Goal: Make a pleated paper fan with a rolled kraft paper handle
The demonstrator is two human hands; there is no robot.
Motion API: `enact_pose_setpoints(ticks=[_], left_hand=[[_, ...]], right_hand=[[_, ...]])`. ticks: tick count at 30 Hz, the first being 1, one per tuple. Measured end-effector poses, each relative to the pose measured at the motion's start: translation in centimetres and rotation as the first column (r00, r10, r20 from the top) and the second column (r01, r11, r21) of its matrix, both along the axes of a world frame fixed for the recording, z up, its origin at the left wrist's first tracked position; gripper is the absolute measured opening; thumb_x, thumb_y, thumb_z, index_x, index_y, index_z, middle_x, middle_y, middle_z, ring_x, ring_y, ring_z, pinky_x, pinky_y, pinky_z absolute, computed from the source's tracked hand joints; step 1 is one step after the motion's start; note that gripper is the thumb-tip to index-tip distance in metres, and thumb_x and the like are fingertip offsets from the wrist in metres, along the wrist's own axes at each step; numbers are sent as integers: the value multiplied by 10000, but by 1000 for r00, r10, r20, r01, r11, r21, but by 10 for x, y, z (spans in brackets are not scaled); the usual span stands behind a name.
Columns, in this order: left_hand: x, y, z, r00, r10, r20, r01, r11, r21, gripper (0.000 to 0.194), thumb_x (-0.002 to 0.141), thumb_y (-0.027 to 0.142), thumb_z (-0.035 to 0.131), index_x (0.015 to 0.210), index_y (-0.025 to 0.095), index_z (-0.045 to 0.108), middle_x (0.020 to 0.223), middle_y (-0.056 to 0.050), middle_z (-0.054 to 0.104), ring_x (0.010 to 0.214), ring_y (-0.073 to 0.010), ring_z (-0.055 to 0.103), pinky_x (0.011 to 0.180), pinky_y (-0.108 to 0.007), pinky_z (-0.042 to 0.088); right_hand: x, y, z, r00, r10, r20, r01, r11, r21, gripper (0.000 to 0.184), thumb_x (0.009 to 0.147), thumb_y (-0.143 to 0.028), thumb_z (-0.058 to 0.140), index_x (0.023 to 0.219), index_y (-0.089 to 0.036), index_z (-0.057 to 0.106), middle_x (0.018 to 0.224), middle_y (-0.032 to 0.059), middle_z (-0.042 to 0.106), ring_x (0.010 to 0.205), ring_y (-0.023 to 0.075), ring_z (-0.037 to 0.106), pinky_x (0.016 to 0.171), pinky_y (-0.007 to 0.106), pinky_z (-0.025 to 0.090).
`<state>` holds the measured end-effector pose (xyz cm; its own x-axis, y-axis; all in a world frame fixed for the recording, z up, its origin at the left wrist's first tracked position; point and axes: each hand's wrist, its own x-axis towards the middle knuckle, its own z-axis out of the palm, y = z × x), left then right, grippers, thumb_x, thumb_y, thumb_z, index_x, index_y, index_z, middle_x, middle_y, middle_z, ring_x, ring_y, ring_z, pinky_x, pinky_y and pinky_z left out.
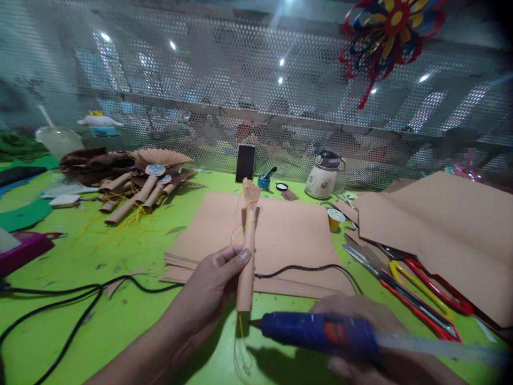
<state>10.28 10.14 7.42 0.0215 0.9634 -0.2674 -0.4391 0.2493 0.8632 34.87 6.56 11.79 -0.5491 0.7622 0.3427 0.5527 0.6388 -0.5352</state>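
My left hand [208, 289] is closed round a rolled brown paper tube [247, 251] held upright, its top flaring into folded pleats, with yellow thread hanging from it. My right hand [360, 342] grips a blue glue gun [320, 332], its nozzle pointing left at the tube's lower end. A clear glue stick [441, 350] sticks out of the gun's back. Both hands hover above the green table [120, 321], in front of a stack of brown paper sheets [288, 235].
A black cable [80, 294] runs across the table. Finished paper fans and rolls [148, 182] lie at the back left. Red and yellow scissors [425, 283], large brown card [441, 230], a small yellow cup [335, 218], a white kettle [325, 176] and a dark phone [245, 163] stand right and behind.
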Motion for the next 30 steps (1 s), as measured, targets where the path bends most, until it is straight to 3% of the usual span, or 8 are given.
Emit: enact_pose_setpoints(ticks=[4,7,10,13,17,22,27,30], left_hand=[[1,-2,9,998,55,4,-55,998,36,258,732,284,800,927,144,704,837,-55,701,733,-158,644,683,-238,508],[1,-3,12,999,47,3,-47,998,49,269,734,282,792,950,156,694,853,-48,705,727,-150,646,670,-229,515],[-1,-3,10,1000,13,11,-14,998,67,326,689,325,828,932,162,686,832,-29,692,707,-129,629,637,-207,504],[-2,0,5,1000,3,2,-3,997,83,407,621,382,863,906,166,669,790,-9,669,665,-121,606,601,-210,492],[-2,3,-1,1000,6,-25,-3,991,132,477,591,455,856,918,174,651,829,-16,672,675,-136,605,594,-235,492],[-5,4,-1,999,5,-40,2,986,165,485,554,448,862,884,164,648,806,-12,667,671,-127,593,590,-220,476],[-5,5,0,1000,-10,-28,15,983,182,478,500,403,889,821,145,646,742,-5,661,635,-108,586,576,-198,468],[-2,6,-1,999,-40,-21,43,982,182,447,497,364,896,791,143,642,733,-12,667,622,-108,595,560,-197,469]], right_hand=[[10,20,-11,993,-77,-85,77,997,1,234,946,-404,513,965,-235,673,727,15,696,590,173,651,518,245,537],[12,45,-27,956,-265,-127,283,946,158,235,950,-394,510,1007,-200,629,697,24,662,557,181,605,516,285,503],[13,73,-42,932,-343,-117,363,884,296,216,952,-378,517,1027,-200,614,818,67,682,700,227,649,621,336,534],[13,100,-48,935,-343,-89,352,867,354,237,952,-328,520,1134,-189,582,1047,128,669,952,288,649,826,431,539],[7,140,-44,952,-294,88,234,881,412,466,864,-204,616,1307,-140,484,1160,164,613,1096,317,580,962,500,471],[-20,181,-42,925,-333,183,247,893,375,449,834,-118,619,1275,-113,537,1085,155,626,1001,277,601,889,407,487],[-33,187,-46,920,-308,241,227,922,313,659,767,-123,713,1383,-145,481,1129,133,638,1043,263,599,904,359,462],[-27,175,-41,929,-296,224,226,930,289,603,736,-153,760,1305,-160,559,1183,134,629,1090,271,584,919,366,463]])
